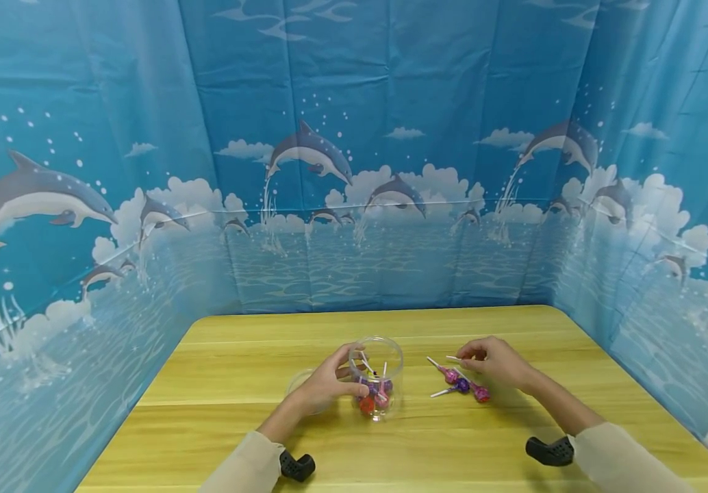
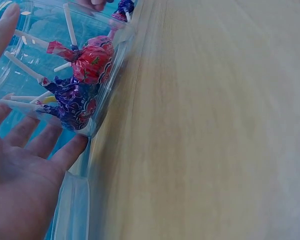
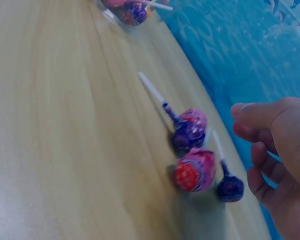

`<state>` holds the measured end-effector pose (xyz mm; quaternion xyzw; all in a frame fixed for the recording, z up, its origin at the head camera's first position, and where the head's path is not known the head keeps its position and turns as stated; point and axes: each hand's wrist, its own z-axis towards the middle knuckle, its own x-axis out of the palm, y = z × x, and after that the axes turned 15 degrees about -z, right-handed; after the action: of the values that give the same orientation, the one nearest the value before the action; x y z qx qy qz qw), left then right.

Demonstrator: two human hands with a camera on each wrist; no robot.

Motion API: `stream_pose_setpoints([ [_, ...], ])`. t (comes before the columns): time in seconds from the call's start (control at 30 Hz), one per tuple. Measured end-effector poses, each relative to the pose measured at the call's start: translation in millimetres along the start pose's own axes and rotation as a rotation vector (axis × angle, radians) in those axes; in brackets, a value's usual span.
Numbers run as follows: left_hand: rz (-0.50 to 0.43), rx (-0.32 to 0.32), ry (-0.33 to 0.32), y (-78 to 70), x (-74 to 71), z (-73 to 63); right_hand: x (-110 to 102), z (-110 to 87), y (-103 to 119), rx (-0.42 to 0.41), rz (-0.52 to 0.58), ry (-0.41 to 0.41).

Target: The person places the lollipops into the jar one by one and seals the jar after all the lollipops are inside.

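My left hand (image 1: 329,383) grips a clear plastic jar (image 1: 394,394), thumb on the near side and fingers round the far side. Inside the jar lie several wrapped lollipops (image 2: 92,60), red, purple and pink, with white sticks slanting upward. My right hand (image 1: 498,363), fingers loosely bent, hovers close over a small group of lollipops (image 1: 461,385) to the right of the jar. Beside its fingertips lies a dark purple lollipop (image 3: 230,189), its white stick toward the thumb. Next to that one are a pink-and-red lollipop (image 3: 195,172) and a purple lollipop (image 3: 189,136).
A clear round lid (image 1: 295,381) lies on the table left of the jar, partly behind my left hand. The wood-grain table (image 1: 206,383) is bordered at the back and sides by a blue dolphin-print curtain (image 1: 342,267). Black wrist mounts (image 1: 297,467) sit below both hands.
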<state>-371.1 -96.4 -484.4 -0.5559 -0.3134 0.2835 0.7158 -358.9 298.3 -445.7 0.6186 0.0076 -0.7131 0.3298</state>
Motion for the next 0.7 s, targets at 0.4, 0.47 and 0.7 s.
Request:
stream_pose_setpoints([
  [0.4,-0.009,0.003,0.000,0.1,2.4,-1.3,22,0.0,-15,0.008,-0.061,0.028],
  [0.47,-0.010,0.005,0.003,0.1,2.5,-1.5,23,0.3,-16,0.013,-0.066,0.030],
  [0.7,-0.001,0.008,0.001,-1.3,3.7,-2.2,24,4.1,-15,0.005,-0.069,0.057],
])
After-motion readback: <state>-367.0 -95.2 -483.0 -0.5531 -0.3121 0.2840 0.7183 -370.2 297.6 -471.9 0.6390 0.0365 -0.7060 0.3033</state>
